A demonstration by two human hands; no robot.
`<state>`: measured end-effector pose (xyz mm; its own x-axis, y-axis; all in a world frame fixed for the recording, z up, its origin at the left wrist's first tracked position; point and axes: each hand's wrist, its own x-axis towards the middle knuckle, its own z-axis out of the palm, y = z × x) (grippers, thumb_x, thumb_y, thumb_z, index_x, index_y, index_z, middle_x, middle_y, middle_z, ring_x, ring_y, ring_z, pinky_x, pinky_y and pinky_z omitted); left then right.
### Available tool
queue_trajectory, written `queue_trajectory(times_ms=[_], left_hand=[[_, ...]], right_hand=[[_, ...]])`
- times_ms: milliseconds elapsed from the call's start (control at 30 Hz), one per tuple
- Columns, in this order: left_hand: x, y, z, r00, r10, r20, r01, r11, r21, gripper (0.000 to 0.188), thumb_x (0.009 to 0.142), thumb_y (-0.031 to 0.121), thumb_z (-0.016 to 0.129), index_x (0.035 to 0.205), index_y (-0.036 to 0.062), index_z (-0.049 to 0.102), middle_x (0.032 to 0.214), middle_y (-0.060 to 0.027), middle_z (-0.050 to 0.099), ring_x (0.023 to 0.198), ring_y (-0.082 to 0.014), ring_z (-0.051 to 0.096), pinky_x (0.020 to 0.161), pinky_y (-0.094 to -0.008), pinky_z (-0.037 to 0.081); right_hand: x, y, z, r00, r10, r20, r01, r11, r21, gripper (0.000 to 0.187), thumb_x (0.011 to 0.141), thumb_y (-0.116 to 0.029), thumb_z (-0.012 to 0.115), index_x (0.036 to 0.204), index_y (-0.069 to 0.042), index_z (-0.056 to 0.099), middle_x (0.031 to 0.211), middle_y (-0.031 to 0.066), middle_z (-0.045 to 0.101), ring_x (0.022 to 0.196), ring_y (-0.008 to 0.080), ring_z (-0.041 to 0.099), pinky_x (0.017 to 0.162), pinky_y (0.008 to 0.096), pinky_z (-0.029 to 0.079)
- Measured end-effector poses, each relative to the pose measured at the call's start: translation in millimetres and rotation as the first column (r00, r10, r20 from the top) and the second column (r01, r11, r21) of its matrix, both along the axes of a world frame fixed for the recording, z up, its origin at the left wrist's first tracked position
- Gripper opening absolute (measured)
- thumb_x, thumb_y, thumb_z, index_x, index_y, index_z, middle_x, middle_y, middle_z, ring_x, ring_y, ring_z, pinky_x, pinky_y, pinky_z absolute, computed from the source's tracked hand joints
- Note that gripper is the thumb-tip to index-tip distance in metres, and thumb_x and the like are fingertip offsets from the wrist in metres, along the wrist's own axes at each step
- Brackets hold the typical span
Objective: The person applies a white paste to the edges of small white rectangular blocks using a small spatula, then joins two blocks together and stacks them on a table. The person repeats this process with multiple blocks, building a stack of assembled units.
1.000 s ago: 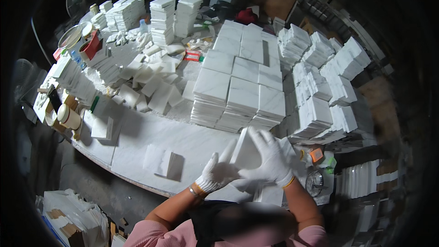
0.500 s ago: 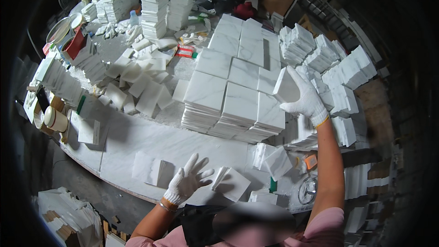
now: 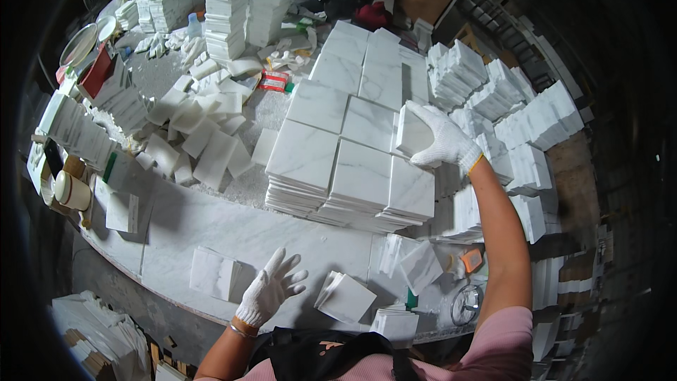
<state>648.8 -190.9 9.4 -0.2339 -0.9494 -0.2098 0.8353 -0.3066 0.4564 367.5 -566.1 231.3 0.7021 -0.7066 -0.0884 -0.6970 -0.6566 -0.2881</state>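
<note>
White tile: held across its edges in the grip of the right hand, at the right column of the large stack; judged stiff, slick, chip-prone, best taken by opposite edges. Left hand: spread, nothing held.

Here's the right hand holding a tile at the right side of the tile block! Side stacks line up right of that block, loose pieces sprawl to its left, and there stand the back stacks, behind those pieces! Along the near bench it's the left bundle, then the left hand, hovering, then the right bundle, while a jar takes the far left end and more tiles lie off to the right
</note>
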Motion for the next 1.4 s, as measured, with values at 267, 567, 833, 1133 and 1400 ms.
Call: queue_trajectory(times_ms=[267,567,833,1133,1400], left_hand=[[1,0,-7,1.000,0.002,0.017,-0.003,0.999,0.046,0.081,0.093,0.065,0.057,0.160,0.0261,0.033,0.162,-0.0133,0.033,0.136,-0.0357,0.047,0.110,-0.0563,0.037],[-4,-4,-9,0.999,-0.023,0.031,0.022,0.999,0.037,0.080,0.095,0.062,0.057,0.160,0.0240,0.032,0.162,-0.0142,0.032,0.135,-0.0355,0.047,0.110,-0.0561,0.038],[-3,0,-22,0.999,-0.017,0.049,0.015,0.999,0.050,0.082,0.095,0.059,0.059,0.161,0.0190,0.029,0.163,-0.0170,0.030,0.133,-0.0362,0.049,0.109,-0.0550,0.039],[-10,0,17,0.802,-0.144,0.580,0.168,0.986,0.012,0.084,0.093,0.041,0.071,0.158,0.0036,0.033,0.157,-0.0180,0.042,0.136,-0.0322,0.049,0.112,-0.0460,0.040],[-96,-37,5,-0.199,0.547,0.813,0.859,0.497,-0.125,0.086,0.085,0.065,0.066,0.154,0.0198,0.041,0.157,-0.0152,0.040,0.146,-0.0412,0.036,0.112,-0.0610,0.037]], right_hand=[[1,-12,-5,0.997,0.078,0.004,-0.078,0.997,0.020,0.109,0.058,-0.036,0.088,0.152,-0.006,0.042,0.139,0.0229,0.053,0.131,0.0390,0.051,0.112,0.0409,0.040],[5,-20,-5,0.991,0.108,-0.079,-0.102,0.992,0.078,0.109,0.062,-0.042,0.088,0.154,-0.009,0.040,0.145,0.0232,0.048,0.135,0.0409,0.046,0.114,0.0426,0.037],[-26,-6,22,0.979,-0.045,0.198,0.044,0.999,0.012,0.098,0.076,-0.038,0.086,0.156,-0.005,0.038,0.154,0.0198,0.045,0.143,0.0321,0.042,0.119,0.0390,0.032],[-60,218,45,0.863,-0.214,0.458,0.086,0.955,0.283,0.058,0.083,-0.010,0.081,0.136,0.001,0.061,0.123,0.0113,0.068,0.112,0.0197,0.065,0.096,0.0347,0.051],[-84,375,-56,0.923,-0.344,0.170,0.259,0.885,0.387,0.056,0.085,-0.029,0.079,0.133,-0.004,0.064,0.121,0.0163,0.069,0.111,0.0312,0.066,0.098,0.0381,0.051]])
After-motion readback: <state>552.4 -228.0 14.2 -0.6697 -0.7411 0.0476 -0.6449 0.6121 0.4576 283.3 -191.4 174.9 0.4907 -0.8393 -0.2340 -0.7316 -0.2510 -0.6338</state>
